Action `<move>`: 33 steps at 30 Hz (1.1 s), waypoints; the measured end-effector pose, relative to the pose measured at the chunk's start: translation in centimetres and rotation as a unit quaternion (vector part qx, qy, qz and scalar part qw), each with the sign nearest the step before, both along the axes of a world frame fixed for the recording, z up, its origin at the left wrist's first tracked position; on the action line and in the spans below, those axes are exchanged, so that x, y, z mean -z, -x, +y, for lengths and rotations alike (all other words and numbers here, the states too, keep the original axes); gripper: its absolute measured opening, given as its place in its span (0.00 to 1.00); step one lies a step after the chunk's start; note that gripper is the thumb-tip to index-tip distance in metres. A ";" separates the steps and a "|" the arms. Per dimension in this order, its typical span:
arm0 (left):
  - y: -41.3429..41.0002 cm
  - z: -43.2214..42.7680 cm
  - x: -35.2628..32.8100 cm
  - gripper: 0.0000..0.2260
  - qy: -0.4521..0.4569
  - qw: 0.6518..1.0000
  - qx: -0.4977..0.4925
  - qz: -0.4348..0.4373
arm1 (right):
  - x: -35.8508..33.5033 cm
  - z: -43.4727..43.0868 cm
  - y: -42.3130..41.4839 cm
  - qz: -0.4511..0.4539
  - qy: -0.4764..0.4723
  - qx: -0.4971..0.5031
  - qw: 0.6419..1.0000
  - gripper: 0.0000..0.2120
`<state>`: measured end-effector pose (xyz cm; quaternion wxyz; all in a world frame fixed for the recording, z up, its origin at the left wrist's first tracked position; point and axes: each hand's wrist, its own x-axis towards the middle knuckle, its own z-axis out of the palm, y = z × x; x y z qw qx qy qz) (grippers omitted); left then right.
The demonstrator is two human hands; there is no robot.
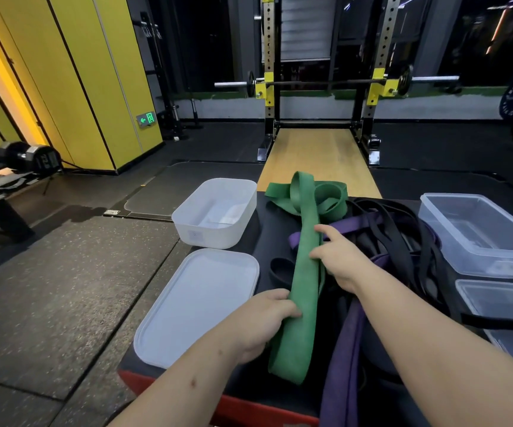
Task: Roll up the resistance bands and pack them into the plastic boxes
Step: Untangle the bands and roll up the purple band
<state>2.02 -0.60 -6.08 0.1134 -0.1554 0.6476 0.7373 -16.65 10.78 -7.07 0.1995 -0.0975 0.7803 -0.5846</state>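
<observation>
A wide green resistance band [303,272] runs from the far edge of the black padded box [261,232] down toward me, its far end still tangled in loops. My left hand [261,322] grips its near part from the left. My right hand [338,257] pinches the band higher up, thumb and fingers around its right edge. A purple band [346,359] and several black bands [403,238] lie in a heap to the right. An empty white plastic box [218,214] stands at the far left, its lid [199,306] flat in front of it.
Two clear plastic boxes stand at the right, one farther [480,232] and one nearer [501,300]. A squat rack with a barbell [326,83] stands behind on a wooden platform. Dumbbells [30,157] rest on a rack at the left. Rubber floor surrounds the box.
</observation>
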 end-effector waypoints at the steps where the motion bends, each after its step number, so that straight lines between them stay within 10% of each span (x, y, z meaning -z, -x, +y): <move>1: 0.1 -0.1 0.0 0.13 0.007 1.000 0.000 -0.005 | 0.0 -0.1 0.0 -0.006 0.003 0.005 1.000 0.34; 10: 0.1 -0.3 0.0 0.16 0.032 0.999 -0.014 0.020 | -1.7 -1.1 1.6 0.061 0.082 -0.009 0.995 0.37; 15: -0.3 -0.4 0.7 0.16 0.102 0.994 -0.035 0.031 | -1.0 -1.4 1.2 0.085 -0.084 -0.024 0.993 0.37; 23: -2.2 -0.4 0.4 0.12 0.174 0.981 -0.065 0.049 | -1.1 -0.5 0.6 0.178 -0.220 -0.040 0.958 0.28; 33: -2.3 -0.3 0.1 0.21 0.264 0.960 -0.077 0.057 | -2.1 1.2 2.3 0.137 -0.165 0.049 0.975 0.07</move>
